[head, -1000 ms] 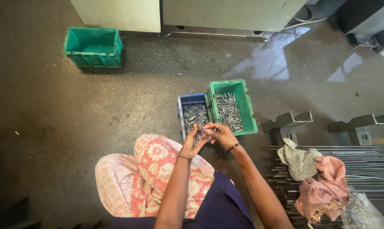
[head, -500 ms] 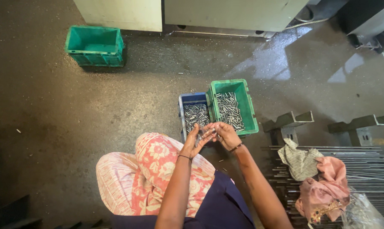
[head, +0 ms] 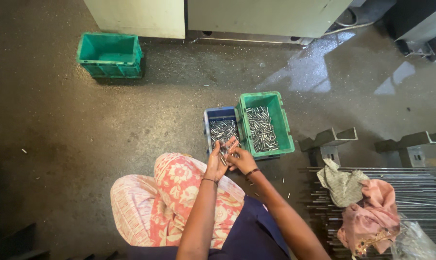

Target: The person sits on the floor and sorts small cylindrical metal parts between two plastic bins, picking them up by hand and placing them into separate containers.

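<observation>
Two hands are meeting just near of the blue bin (head: pixel 220 115), barely shifting from a second ago. Left hand (head: pixel 217 161) is cupping several small metal pins (head: pixel 229 149), fingers half curled; right hand (head: pixel 241 160) is pinching at them. More pins are filling the green bin (head: pixel 281 137) to the right; sorting is continuing.

Small metal pins (head: pixel 226 153) between fingers (head: pixel 231 144) too tiny to count.

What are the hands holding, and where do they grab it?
Both the left hand and right hand hold small metal pins between their fingertips; which part is gripped is too small to tell.
</observation>
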